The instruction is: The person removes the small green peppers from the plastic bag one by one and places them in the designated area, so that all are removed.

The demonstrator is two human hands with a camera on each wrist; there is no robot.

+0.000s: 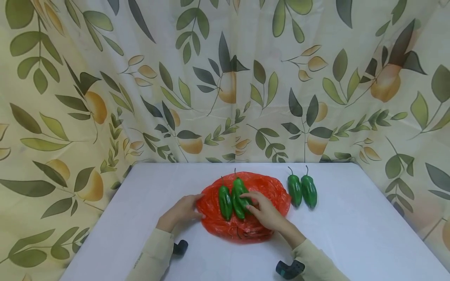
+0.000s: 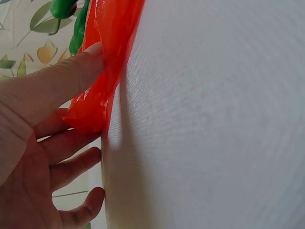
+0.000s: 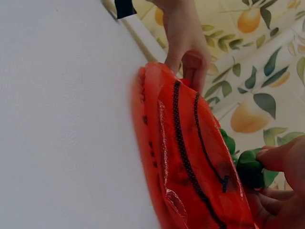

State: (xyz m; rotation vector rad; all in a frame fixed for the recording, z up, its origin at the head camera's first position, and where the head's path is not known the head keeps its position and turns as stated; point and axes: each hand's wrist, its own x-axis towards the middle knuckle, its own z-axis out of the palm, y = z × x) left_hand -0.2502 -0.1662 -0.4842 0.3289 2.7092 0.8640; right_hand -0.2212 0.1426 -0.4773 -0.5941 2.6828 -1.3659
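A red plastic bag (image 1: 260, 181) lies flat in the middle of the table, with green peppers (image 1: 225, 203) side by side on top of it. My right hand (image 1: 263, 210) holds the rightmost of these, a green pepper (image 1: 241, 189), between thumb and fingers; the right wrist view shows its end, a dark green pepper tip (image 3: 250, 167), in the grasp. At the bag's left edge, my left hand (image 1: 184, 208) pinches the plastic. Up close, the left thumb (image 2: 71, 78) lies over the red plastic (image 2: 90, 112) and the forefinger passes behind it.
Two more peppers (image 1: 294, 189) (image 1: 309, 191) lie on the white table (image 1: 334, 234), just right of the bag. A leaf-and-fruit patterned curtain (image 1: 242, 78) hangs behind the table's far edge and along both sides. A dark wrist device (image 1: 290, 269) sits by the right sleeve.
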